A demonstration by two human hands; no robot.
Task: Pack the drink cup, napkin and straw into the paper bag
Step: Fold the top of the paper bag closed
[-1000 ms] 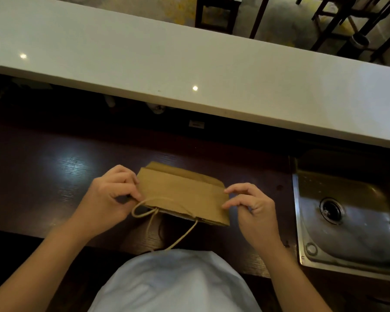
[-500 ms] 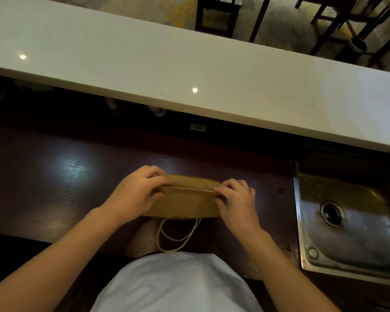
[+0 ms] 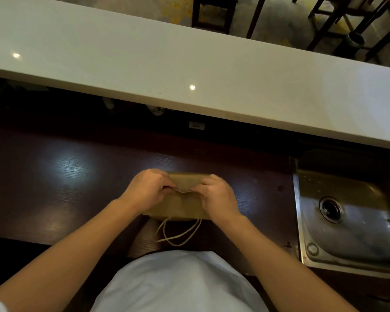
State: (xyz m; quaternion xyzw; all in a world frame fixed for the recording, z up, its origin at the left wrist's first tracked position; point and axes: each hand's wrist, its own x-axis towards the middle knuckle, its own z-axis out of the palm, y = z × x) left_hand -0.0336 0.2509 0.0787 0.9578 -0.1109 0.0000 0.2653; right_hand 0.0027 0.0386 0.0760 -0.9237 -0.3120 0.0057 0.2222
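Now L hand (image 3: 145, 190) & R hand (image 3: 216, 197) pinch paper bag (image 3: 180, 206).

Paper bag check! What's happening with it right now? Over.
Left hand and right hand both pinching the paper bag at its top edge. Bag still flat, handles dangling. No cup, napkin or straw in view.

Matt paper bag (image 3: 180, 204); glossy wood counter (image 3: 61, 176); steel sink (image 3: 351, 224).

A steel sink (image 3: 347, 224) adjoins the dark countertop (image 3: 54, 176), below a white ledge (image 3: 189, 64).
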